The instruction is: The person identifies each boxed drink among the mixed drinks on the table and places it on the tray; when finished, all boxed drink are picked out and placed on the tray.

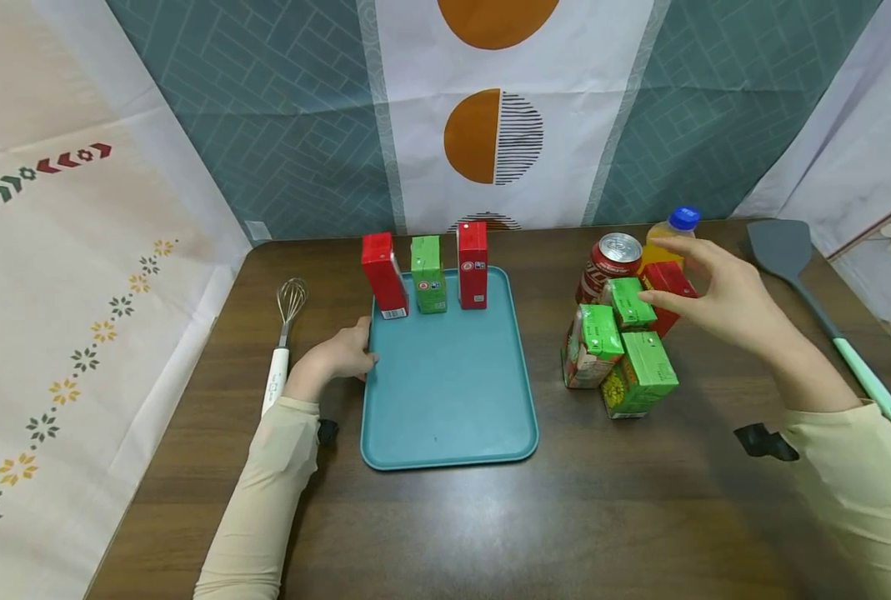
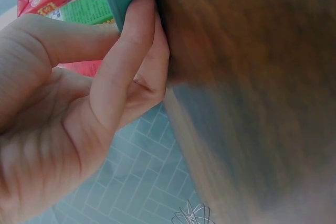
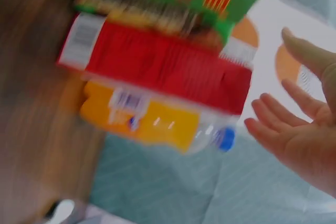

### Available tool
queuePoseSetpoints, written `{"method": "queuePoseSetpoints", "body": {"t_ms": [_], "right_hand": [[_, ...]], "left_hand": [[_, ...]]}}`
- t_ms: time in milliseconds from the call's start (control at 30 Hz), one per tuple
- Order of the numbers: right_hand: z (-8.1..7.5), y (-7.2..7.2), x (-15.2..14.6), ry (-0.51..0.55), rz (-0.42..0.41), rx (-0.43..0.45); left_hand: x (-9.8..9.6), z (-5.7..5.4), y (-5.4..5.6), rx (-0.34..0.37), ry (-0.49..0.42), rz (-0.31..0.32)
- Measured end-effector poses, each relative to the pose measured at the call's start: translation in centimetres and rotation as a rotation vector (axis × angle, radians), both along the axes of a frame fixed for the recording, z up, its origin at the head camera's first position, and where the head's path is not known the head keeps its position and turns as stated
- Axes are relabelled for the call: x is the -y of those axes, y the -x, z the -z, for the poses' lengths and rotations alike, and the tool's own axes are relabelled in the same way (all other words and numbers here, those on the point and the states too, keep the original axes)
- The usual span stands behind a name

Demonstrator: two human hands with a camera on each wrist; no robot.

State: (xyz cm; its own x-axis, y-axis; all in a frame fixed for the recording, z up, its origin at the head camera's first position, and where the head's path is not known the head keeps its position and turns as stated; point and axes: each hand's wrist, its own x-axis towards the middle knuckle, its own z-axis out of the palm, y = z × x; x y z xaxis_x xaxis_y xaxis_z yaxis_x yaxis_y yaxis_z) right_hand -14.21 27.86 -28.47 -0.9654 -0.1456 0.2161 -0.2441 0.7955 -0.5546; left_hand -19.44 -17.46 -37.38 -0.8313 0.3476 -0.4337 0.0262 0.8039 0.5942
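My left hand (image 1: pixel 343 350) pinches the left rim of a teal tray (image 1: pixel 445 392), thumb and fingers at its edge in the left wrist view. Along the tray's far end stand a red drink carton (image 1: pixel 385 275), a green carton (image 1: pixel 428 275) and another red carton (image 1: pixel 473 267). Over a cluster on the right hovers my right hand (image 1: pixel 730 292), thumb and fingers spread around nothing. Below it are a red carton (image 3: pixel 163 66), a small green carton (image 1: pixel 628 302) and, nearer me, two more green cartons, one (image 1: pixel 593 346) left of the other (image 1: pixel 643 375).
Behind the cluster stand a cola can (image 1: pixel 610 265) and an orange drink bottle (image 1: pixel 670 233) with a blue cap. A spatula (image 1: pixel 813 292) with a mint handle lies at the right, a whisk (image 1: pixel 283 333) at the left. A patterned cloth (image 1: pixel 302 125) hangs behind the table.
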Motion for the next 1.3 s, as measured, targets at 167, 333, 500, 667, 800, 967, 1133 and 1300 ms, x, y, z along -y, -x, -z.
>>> {"method": "queuePoseSetpoints", "body": {"t_ms": [167, 333, 500, 667, 800, 967, 1133, 1300], "right_hand": [[0.4, 0.7, -2.4, -0.019, 0.019, 0.108], [1.0, 1.4, -3.6, -0.018, -0.017, 0.200], [1.7, 2.2, -4.4, 0.063, -0.091, 0.258], [3.1, 2.6, -5.1, 0.264, -0.135, 0.353], [4.1, 2.8, -5.5, 0.357, -0.116, 0.367], [5.0, 3.2, -5.6, 0.337, -0.062, 0.360], [6.2, 3.2, -5.2, 0.326, -0.026, 0.295], [6.5, 2.6, -5.4, 0.291, 0.014, 0.225]], "left_hand": [[0.0, 0.0, 0.1, 0.000, 0.005, 0.003], [0.0, -0.2, -0.1, 0.000, 0.017, 0.000], [0.0, -0.3, -0.2, -0.004, 0.021, 0.000], [-0.2, -0.6, 0.0, -0.012, 0.020, 0.003], [-0.3, -0.7, 0.1, -0.022, 0.009, 0.008], [0.0, -0.6, 0.1, -0.020, 0.007, 0.000], [0.3, -0.5, -0.2, 0.004, 0.024, -0.015], [0.2, -0.2, -0.3, 0.008, 0.006, -0.019]]}}
